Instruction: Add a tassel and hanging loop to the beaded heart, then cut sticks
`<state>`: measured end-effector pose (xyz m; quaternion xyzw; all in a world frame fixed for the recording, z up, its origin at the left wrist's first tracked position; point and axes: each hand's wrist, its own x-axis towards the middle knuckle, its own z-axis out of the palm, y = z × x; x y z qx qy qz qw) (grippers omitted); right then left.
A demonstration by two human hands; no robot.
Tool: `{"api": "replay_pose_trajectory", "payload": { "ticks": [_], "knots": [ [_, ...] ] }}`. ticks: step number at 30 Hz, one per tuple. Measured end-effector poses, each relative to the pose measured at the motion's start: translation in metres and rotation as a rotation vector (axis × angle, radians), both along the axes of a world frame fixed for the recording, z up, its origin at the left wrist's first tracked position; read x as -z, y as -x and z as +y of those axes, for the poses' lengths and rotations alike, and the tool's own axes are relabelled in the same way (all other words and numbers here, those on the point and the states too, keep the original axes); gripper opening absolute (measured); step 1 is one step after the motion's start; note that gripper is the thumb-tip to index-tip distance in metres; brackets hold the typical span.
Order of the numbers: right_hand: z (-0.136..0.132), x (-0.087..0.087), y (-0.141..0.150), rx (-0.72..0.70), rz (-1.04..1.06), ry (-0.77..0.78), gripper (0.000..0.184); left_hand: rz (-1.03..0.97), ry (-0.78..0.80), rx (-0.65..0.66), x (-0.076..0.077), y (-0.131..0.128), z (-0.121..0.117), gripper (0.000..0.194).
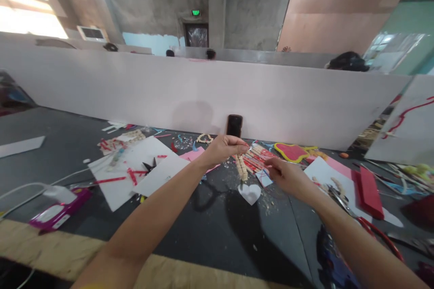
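My left hand [225,148] is raised over the middle of the table, thumb and forefinger pinched together. Whatever lies in that pinch is too small to make out. To its right, my right hand [285,174] has its fingers curled and pressed together; what they hold, if anything, is hidden. Between and behind the hands lies a bundle of red and tan sticks [255,160], with a shiny clear wrap about it. Below the left hand is a pale beaded strip [242,169], close above a white heart-shaped piece [250,193]. A small white card with coloured lines [264,178] sits by my right fingertips.
A phone [234,125] leans against the white partition [152,86]. White paper sheets [111,189] with red strips and dark scissors [149,167] lie left. A purple power strip [61,211] sits near the front edge. Rightward are a red box [371,192] and red-handled pliers [373,230].
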<state>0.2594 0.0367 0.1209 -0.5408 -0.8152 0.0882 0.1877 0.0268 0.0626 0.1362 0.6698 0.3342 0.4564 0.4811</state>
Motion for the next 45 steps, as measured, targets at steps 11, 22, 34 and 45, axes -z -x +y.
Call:
{"api": "replay_pose_trajectory", "payload": {
  "ticks": [11,22,34,45],
  "knots": [
    [-0.016,-0.031,0.036,-0.042,0.221,0.005,0.038,0.079,-0.107,0.057,0.017,0.001,-0.019,0.023],
    [-0.023,-0.040,0.058,-0.020,0.137,-0.060,0.019,0.173,-0.164,0.087,0.013,-0.005,-0.030,0.023],
    [-0.023,-0.046,0.055,-0.070,0.695,0.291,0.029,0.050,-0.119,0.146,0.009,-0.011,-0.033,0.010],
    [-0.028,-0.057,0.057,-0.062,0.699,0.282,0.029,-0.001,-0.021,0.137,0.004,0.000,-0.031,0.020]
  ]
}}
